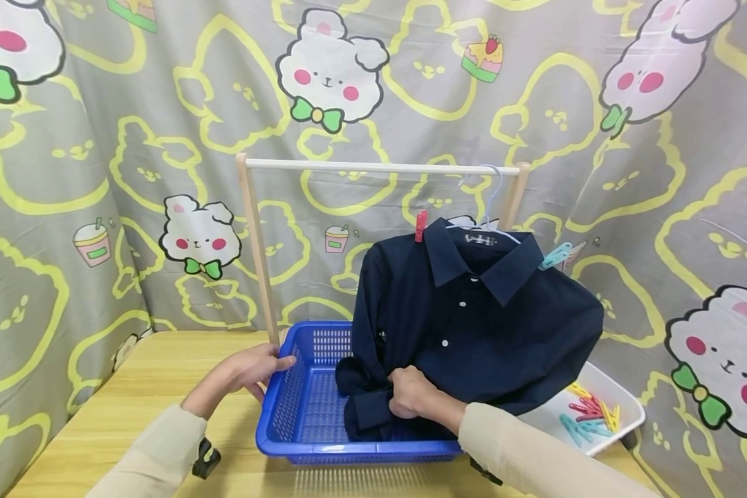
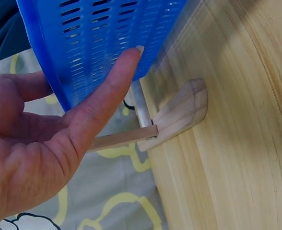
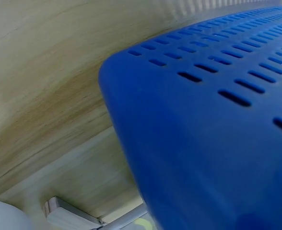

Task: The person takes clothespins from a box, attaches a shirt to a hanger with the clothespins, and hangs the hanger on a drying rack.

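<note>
A dark navy button-up shirt (image 1: 467, 325) hangs from a pale blue wire hanger (image 1: 490, 207) at the rack's rail, its lower part bunched over a blue plastic basket (image 1: 357, 448). One red clothespin (image 1: 420, 227) clips one shoulder, and a teal clothespin (image 1: 555, 256) sits by the other side of the collar. My right hand (image 1: 411, 393) grips the shirt's lower fabric above the basket; the right wrist view shows only the basket's outside and the table. My left hand (image 1: 255, 366) holds the basket's left rim, thumb over the edge, with a finger (image 2: 113, 79) along the outer wall.
The wooden rack has a white rail (image 1: 373, 167) and a left post (image 1: 258, 256) behind the basket. A white tray (image 1: 629, 404) with several coloured clothespins stands to the right, partly behind the shirt. Everything rests on a wood-grain table (image 1: 118, 415) before a patterned curtain.
</note>
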A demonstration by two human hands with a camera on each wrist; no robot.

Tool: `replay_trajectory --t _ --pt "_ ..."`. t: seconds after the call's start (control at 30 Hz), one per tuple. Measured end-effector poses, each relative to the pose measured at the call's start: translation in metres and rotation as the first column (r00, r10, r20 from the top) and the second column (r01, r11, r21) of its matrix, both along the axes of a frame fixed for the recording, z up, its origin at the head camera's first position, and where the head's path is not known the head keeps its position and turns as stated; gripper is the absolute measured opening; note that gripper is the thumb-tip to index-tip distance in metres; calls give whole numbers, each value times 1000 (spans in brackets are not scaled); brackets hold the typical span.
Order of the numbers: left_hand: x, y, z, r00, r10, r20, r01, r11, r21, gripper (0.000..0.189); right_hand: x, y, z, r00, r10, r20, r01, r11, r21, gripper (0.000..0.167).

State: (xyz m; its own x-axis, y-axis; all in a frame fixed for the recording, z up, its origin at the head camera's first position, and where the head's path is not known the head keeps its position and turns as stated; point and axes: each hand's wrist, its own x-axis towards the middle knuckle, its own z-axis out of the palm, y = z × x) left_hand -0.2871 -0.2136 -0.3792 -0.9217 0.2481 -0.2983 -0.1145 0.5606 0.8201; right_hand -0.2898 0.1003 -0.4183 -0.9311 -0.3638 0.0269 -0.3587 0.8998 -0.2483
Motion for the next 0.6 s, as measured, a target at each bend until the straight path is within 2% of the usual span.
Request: replay_trajectory --t 0.17,0.27,0.47,0.6 --pt "1 0 -1 1000 13 4 -13 1000 7 47 0 1 6 1000 -14 16 14 1000 6 25" --pt "1 -1 -2 1000 13 -6 -13 1000 19 49 0 1 11 1000 -18 18 18 1000 -2 32" --pt "1 -1 -4 1000 14 -15 -13 999 31 46 5 5 20 1000 15 5 -14 997 -79 48" --pt "2 -1 -4 1000 7 -10 -6 999 45 45 8 7 25 999 40 -22 -42 989 -138 47"
